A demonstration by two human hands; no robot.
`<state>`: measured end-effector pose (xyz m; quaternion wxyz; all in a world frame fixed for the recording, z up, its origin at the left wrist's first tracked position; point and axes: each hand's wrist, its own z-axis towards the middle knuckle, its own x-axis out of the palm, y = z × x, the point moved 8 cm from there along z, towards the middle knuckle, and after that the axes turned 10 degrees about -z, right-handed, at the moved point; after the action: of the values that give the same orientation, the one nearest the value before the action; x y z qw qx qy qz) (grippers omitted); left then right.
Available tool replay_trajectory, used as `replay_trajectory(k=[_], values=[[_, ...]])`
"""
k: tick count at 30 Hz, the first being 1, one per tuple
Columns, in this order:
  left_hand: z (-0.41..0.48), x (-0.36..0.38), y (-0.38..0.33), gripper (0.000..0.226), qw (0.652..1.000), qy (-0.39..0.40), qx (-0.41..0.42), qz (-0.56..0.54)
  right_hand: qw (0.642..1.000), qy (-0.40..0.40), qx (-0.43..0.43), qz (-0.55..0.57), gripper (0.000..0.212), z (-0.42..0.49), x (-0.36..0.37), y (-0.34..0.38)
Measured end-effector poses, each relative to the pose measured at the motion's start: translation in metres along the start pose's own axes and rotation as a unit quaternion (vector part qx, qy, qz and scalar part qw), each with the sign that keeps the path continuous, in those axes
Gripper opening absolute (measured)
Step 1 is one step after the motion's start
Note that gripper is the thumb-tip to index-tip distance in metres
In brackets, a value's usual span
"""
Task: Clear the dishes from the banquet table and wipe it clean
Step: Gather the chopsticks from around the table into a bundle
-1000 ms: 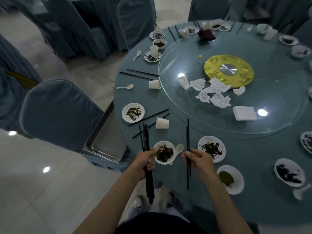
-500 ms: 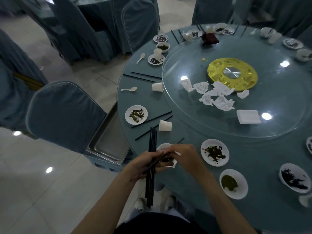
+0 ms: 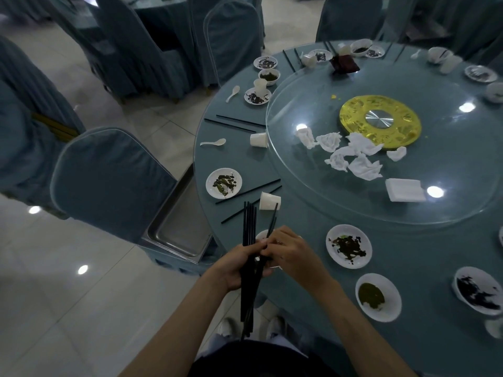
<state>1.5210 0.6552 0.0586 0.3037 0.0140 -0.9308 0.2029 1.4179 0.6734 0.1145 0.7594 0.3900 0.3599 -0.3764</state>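
While the left hand (image 3: 234,268) grips a bundle of black chopsticks (image 3: 249,229) about its middle, fingers curled right round it, the right hand (image 3: 295,254) pinches a slanted pair of chopsticks (image 3: 273,220) against that bundle, fingertips close together. Both hands hang over the near edge of the banquet table (image 3: 313,219), above a small white dish (image 3: 261,235) that they mostly hide. The lower ends of the sticks reach past the table edge toward the floor.

The chopsticks look light, stiff and smooth, and probably greasy. A handful like this is apt to fan out or slide lengthwise, so a full fist near the middle with the ends tapped level seems the safest hold. The white plate with leafy scraps (image 3: 223,183) and its neighbour (image 3: 349,246) likely want lifting by the rim and keeping level. Whether they are ceramic or plastic cannot be told. The tipped paper cup (image 3: 269,201) should weigh almost nothing and crush easily. The crumpled napkins (image 3: 353,156) on the glass turntable (image 3: 313,202) are soft and can simply be gathered up. A steel pan (image 3: 179,221) sits on the chair just beside the table, probably for the load.

No brand, label or lettering can be read anywhere, and the dark red packet (image 3: 344,65) at the far side shows none
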Motion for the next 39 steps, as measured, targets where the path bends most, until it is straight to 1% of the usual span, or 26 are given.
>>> replay_trajectory(k=[2,4,7,11,15,19,20,22,24,26,27,29,31,32,35,38,39], values=[[0.0,0.001,-0.002,0.03,0.999,0.003,0.018,0.03,1.0,-0.017,0.008,-0.023,0.004,-0.004,-0.004,-0.003],[0.0,0.003,-0.002,0.031,0.999,0.007,0.025,0.037,0.998,-0.034,0.028,-0.034,0.012,-0.009,-0.007,-0.011],[0.001,0.003,0.001,0.034,0.998,0.013,0.031,0.047,0.995,-0.052,0.067,-0.044,0.011,-0.016,-0.009,-0.026],[0.001,0.008,0.007,0.028,0.998,0.018,0.036,0.057,0.989,-0.076,0.106,-0.069,0.006,-0.026,-0.017,-0.036],[0.005,0.007,0.007,0.019,0.993,-0.02,0.065,0.099,0.984,-0.088,0.132,-0.086,0.011,-0.031,-0.016,-0.037],[0.016,0.0,0.006,0.014,0.99,-0.039,0.105,0.088,0.982,-0.085,0.161,-0.055,0.014,-0.028,-0.012,-0.035],[0.017,-0.002,0.005,0.018,0.989,-0.048,0.114,0.078,0.98,-0.081,0.181,-0.034,0.017,-0.028,-0.007,-0.035],[0.017,-0.009,0.002,0.036,0.986,-0.077,0.136,0.064,0.972,-0.063,0.227,0.012,0.022,-0.028,0.003,-0.035],[0.014,-0.018,-0.001,0.049,0.983,-0.103,0.149,0.04,0.96,-0.044,0.268,0.068,0.02,-0.027,0.011,-0.03],[0.01,-0.029,-0.006,0.053,0.98,-0.122,0.156,0.001,0.933,-0.027,0.318,0.164,0.015,-0.024,0.019,-0.024],[0.009,-0.034,-0.01,0.055,0.978,-0.13,0.161,-0.024,0.908,-0.011,0.351,0.228,0.014,-0.024,0.029,-0.022],[0.005,-0.044,-0.021,0.057,0.972,-0.138,0.175,-0.076,0.841,0.033,0.421,0.339,0.012,-0.026,0.057,-0.018],[0.003,-0.051,-0.035,0.057,0.964,-0.127,0.193,-0.131,0.785,0.074,0.471,0.395,0.018,-0.028,0.081,-0.011],[0.003,-0.054,-0.043,0.056,0.959,-0.117,0.202,-0.163,0.765,0.08,0.488,0.412,0.022,-0.028,0.088,-0.007],[0.002,-0.063,-0.068,0.051,0.937,-0.094,0.236,-0.24,0.697,0.043,0.534,0.476,0.032,-0.022,0.094,0.003],[0.001,-0.076,-0.092,0.043,0.916,-0.108,0.266,-0.281,0.631,0.008,0.579,0.516,0.042,-0.007,0.104,0.014],[0.0,-0.081,-0.098,0.041,0.91,-0.118,0.272,-0.29,0.604,-0.008,0.593,0.532,0.046,-0.001,0.11,0.019]])
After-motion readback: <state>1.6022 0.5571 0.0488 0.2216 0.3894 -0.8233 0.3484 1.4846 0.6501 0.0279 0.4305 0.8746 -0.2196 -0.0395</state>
